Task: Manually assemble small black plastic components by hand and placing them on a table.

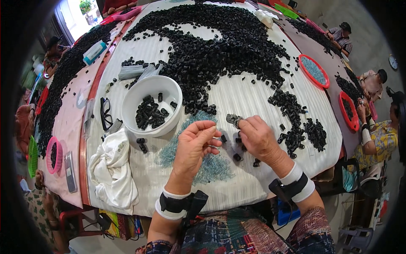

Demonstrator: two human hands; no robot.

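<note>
My left hand [195,146] is closed, thumb and forefinger pinched together over a pile of small clear bluish pieces [215,169]. What sits in that pinch is too small to make out. To its right, the bent fingers of my right hand [260,137] grip a small mottled grey-and-black object [234,120] whose kind I cannot tell. A few short black cylindrical parts [237,157] lie on the cloth beneath the right hand. Left of my hands stands a white bowl [174,120] with several of the same black parts inside.
A large heap of black parts [220,46] covers the far table. Glasses [105,113], a crumpled white cloth [111,169] and bundles of thin grey strips [131,72] lie at left. A red basket of clear pieces [325,84] stands at right. Other people sit around neighbouring tables.
</note>
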